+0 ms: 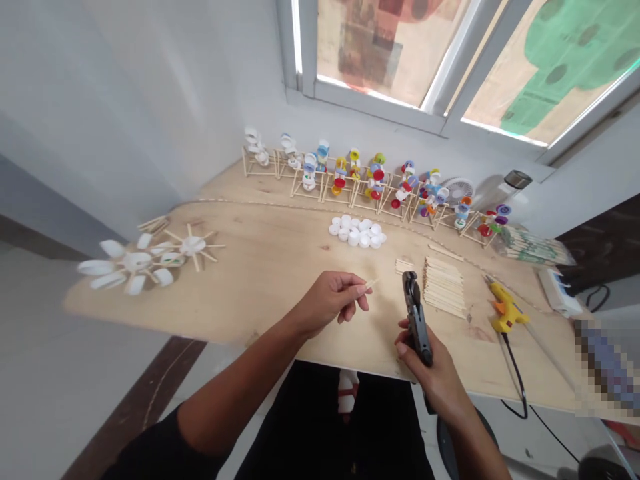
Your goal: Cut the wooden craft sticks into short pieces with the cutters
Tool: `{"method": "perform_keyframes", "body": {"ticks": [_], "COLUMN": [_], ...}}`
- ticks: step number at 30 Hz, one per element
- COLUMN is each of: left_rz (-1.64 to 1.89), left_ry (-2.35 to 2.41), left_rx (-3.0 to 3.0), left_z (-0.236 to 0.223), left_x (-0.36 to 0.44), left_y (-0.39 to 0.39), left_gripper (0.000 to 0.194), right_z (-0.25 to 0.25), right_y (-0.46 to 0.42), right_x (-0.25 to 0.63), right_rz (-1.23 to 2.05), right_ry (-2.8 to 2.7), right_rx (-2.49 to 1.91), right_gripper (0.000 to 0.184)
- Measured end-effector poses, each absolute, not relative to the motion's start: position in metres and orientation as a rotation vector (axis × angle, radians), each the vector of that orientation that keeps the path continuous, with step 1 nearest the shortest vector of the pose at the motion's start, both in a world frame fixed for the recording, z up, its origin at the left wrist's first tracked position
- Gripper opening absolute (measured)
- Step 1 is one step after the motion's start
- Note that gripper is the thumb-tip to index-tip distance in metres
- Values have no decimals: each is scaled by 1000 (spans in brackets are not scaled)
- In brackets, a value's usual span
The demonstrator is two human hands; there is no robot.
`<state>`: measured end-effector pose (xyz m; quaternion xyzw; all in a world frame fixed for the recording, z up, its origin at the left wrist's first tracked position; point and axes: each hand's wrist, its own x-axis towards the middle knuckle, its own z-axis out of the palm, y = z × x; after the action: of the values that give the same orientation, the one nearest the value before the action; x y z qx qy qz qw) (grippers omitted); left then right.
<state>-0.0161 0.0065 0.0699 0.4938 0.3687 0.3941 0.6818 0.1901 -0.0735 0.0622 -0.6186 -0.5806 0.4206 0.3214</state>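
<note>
My left hand (pixel 330 305) is closed in a pinch above the table, holding a short, thin wooden stick (pixel 372 284) between thumb and fingertips. To its right, my right hand (pixel 440 375) grips a black plier-like tool (pixel 416 317), its head pointing away from me; the exact kind is unclear. The tool and the stick are apart. Just beyond the tool's head lie several short cut sticks (pixel 404 267), and a neat row of longer sticks (pixel 443 287) is beside it. White bottle caps (pixel 354 237) are grouped beyond my left hand.
A yellow glue gun (pixel 507 309) with a black cord lies at right, near a white power strip (pixel 559 293). Small stick-and-cap wheel models (pixel 377 180) line the wall. White paddle wheels (pixel 137 261) and a spoked stick wheel (pixel 194 245) occupy the left. Packaged sticks (pixel 535 245) lie back right.
</note>
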Motion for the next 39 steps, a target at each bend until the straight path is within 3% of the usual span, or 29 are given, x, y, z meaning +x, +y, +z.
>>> {"method": "perform_keyframes", "body": {"ticks": [22, 39], "left_rz": [707, 603], "left_ry": [935, 917], "left_rx": [1709, 1745], "left_z": [97, 93], "left_x": [-4, -3], "left_y": [11, 22], "left_gripper": [20, 21], "right_z": [61, 52], "right_y": [-71, -68], "right_x": [172, 171], "right_rz": [1134, 1175], "right_ry": [-1668, -1593], "right_rx": [-1619, -1605], "right_gripper": [28, 31]}}
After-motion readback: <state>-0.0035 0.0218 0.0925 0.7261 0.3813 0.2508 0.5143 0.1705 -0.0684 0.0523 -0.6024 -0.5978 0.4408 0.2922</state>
